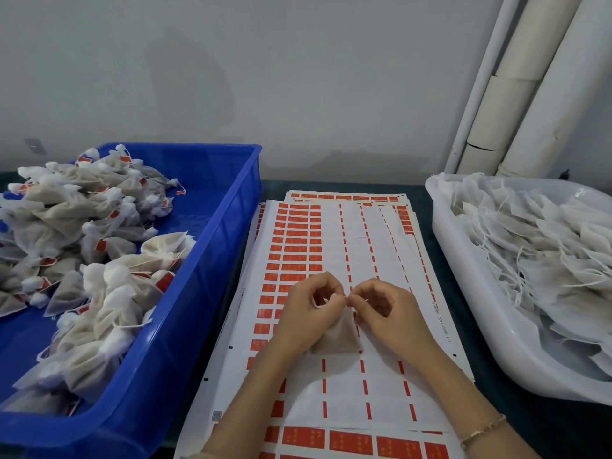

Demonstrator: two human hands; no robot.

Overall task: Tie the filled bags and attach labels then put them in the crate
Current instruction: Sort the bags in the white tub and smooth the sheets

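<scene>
Far out to the left of my fingers sits the blue crate, heaped with tied bags, many showing a red tag. Between it and my fingers, and running on beneath them, lie the label sheets: white backing with rows of red labels, full in the left columns and mostly bare toward the right. My left hand is curled round the gathered neck of the filled bag. The bag hangs below my fingertips and rests on the sheets, its pale brown filling showing through the mesh. Just where my two sets of fingertips meet, a short run of white drawstring shows. My right hand pinches that drawstring between thumb and forefinger, the other fingers loosely bent behind it; the two hands almost touch. A thin bracelet circles my right wrist, back toward me. Well out to the right of my fingers stands the white tub, piled with untied bags whose loose strings trail over one another. Past it, up and away from my fingers, pale pipes run along the wall.
</scene>
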